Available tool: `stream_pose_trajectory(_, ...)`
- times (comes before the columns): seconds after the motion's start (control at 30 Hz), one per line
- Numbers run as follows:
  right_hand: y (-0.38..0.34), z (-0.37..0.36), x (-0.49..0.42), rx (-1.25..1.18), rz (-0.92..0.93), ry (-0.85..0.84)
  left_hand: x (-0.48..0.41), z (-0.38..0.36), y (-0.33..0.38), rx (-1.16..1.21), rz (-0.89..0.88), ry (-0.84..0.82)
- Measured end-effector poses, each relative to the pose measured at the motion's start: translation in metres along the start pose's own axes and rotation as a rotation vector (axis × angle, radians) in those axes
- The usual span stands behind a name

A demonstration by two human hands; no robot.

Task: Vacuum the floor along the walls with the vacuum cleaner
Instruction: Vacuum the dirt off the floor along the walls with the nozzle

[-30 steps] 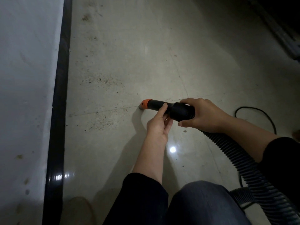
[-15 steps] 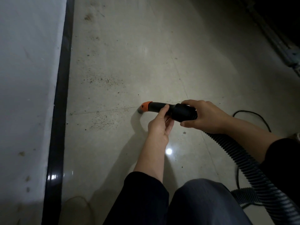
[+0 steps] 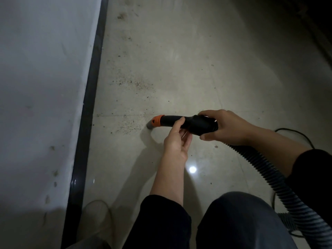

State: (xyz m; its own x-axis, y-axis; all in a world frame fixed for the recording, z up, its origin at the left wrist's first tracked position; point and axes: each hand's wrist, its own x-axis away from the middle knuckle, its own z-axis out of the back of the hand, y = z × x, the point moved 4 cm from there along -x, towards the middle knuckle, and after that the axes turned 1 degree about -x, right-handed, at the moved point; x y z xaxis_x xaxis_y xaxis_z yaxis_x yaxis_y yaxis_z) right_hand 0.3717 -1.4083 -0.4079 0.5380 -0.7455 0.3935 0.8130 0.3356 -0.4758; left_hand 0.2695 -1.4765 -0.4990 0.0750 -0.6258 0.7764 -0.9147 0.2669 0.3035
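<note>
Right hand point(image 3: 228, 128) grips nozzle point(image 3: 168, 119) beside grit point(image 3: 129, 125) on floor point(image 3: 197, 69) near wall point(image 3: 39, 87)

A black vacuum nozzle point(image 3: 169, 120) with an orange collar lies nearly level, grey tip touching the grit-strewn pale floor point(image 3: 179, 60) near the white wall point(image 3: 39, 87), ribbed hose point(image 3: 280, 187) trailing right.

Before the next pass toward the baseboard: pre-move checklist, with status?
1. Grip of right hand on nozzle: ok, fingers wrapped round it.
2. Steadying by left hand: ok, pinches the nozzle.
3. Contact of nozzle tip with floor: ok, looks down on it.
4. Clearing of grit before baseboard: not ok.
5. Kinks in hose: ok where visible.
6. Suction running: cannot tell.
</note>
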Motion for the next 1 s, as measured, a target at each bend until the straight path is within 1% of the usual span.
stream_pose_trajectory(0.37, -0.016, -0.012, -0.005, 0.023, 0.065, -0.068, 0.014, 0.017, 0.006, 0.059, -0.043, 0.041)
stream_pose_trajectory(0.67, -0.033, -0.022, -0.011, 0.023, 0.100, -0.073, 0.019, 0.030, 0.019, 0.108, -0.077, 0.068)
stream_pose_trajectory(1.0, -0.058, -0.036, -0.027, 0.060, 0.181, -0.087, 0.019, 0.053, 0.040, 0.142, -0.135, 0.097)
